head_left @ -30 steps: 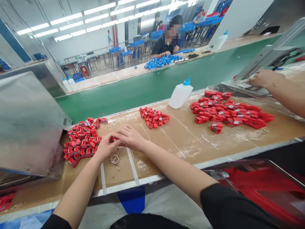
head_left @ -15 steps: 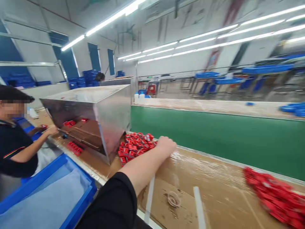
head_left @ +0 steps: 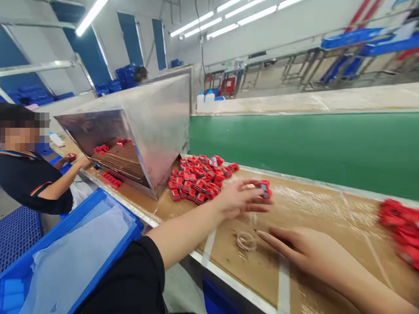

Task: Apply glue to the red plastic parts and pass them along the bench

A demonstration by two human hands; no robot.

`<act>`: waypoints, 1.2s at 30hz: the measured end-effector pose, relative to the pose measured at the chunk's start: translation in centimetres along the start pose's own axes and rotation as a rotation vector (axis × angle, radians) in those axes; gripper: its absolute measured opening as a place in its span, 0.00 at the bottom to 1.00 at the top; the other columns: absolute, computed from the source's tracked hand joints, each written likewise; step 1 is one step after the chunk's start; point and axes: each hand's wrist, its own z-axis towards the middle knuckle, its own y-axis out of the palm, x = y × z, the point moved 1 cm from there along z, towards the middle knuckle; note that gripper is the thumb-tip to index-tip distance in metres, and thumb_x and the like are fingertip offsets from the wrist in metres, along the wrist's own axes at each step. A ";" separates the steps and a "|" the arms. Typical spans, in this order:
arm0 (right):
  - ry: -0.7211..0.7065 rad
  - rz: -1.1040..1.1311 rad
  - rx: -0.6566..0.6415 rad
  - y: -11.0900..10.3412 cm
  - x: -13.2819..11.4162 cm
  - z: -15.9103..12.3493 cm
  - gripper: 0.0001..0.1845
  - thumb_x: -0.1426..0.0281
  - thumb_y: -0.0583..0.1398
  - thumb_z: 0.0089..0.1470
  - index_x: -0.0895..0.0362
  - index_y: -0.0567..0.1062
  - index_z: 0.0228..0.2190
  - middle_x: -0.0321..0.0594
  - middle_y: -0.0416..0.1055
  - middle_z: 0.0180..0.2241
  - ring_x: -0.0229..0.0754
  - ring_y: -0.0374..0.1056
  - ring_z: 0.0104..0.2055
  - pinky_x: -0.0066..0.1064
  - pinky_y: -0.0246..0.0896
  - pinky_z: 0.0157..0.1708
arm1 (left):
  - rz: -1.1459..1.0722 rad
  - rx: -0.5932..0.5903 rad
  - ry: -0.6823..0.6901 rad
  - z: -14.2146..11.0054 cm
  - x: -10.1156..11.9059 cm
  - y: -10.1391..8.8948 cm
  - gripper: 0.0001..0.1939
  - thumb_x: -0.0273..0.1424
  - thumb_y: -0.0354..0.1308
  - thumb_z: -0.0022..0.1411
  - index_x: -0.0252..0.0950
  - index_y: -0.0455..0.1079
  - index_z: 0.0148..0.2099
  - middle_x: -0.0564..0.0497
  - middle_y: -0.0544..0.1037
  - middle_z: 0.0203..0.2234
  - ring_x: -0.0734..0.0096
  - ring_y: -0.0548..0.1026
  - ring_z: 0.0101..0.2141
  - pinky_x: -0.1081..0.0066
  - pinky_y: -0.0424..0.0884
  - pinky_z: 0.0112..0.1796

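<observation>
My left hand (head_left: 240, 200) reaches over the bench with a small red plastic piece (head_left: 263, 189), boxy with a pale blue patch, at its fingertips. To the left of that hand lies a heap of similar red pieces (head_left: 196, 178), close against the metal box. My right hand (head_left: 299, 248) is low over the bench to the right, its thumb and fingers stretched out toward the left; nothing can be made out in it. Between my forearms, a clear ring-shaped item (head_left: 246, 241) lies on the cardboard-covered bench (head_left: 225, 248).
An open-fronted metal box (head_left: 157, 126) stands on the bench at left. Beyond the bench runs a green belt (head_left: 294, 139). More red pieces (head_left: 401, 229) lie at right. A blue crate (head_left: 131, 218) sits at lower left, near a seated co-worker (head_left: 36, 174).
My left hand has come away from the heap, moving right, with a red piece at its fingertips. My right hand has entered from the lower right. The view has tilted downward.
</observation>
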 end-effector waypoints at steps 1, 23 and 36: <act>-0.037 0.039 -0.088 -0.2 -0.5 -0.5 0.27 0.48 0.53 0.62 0.48 0.72 0.18 0.47 0.74 0.21 0.47 0.71 0.24 0.37 0.61 0.25 | 0.025 0.003 -0.059 -0.6 0.1 0.2 0.21 0.34 0.71 0.55 0.39 0.67 0.48 0.48 0.78 0.37 0.69 0.81 0.31 0.69 0.77 0.34; -0.249 0.260 -0.056 0.0 -3.3 -0.8 0.19 0.68 0.55 0.61 0.57 0.63 0.19 0.33 0.62 0.20 0.34 0.48 0.23 0.32 0.39 0.28 | 0.820 -0.138 0.257 0.0 -2.0 -1.2 0.27 0.26 0.65 0.54 0.41 0.58 0.54 0.47 0.75 0.50 0.69 0.79 0.46 0.66 0.76 0.50; 0.244 0.661 0.469 -0.1 1.0 0.8 0.23 0.61 0.53 0.62 0.54 0.51 0.19 0.29 0.46 0.20 0.32 0.46 0.24 0.29 0.42 0.28 | 0.836 -0.155 0.220 -0.2 -1.9 -1.4 0.26 0.24 0.64 0.53 0.41 0.60 0.53 0.47 0.77 0.50 0.64 0.80 0.49 0.59 0.75 0.55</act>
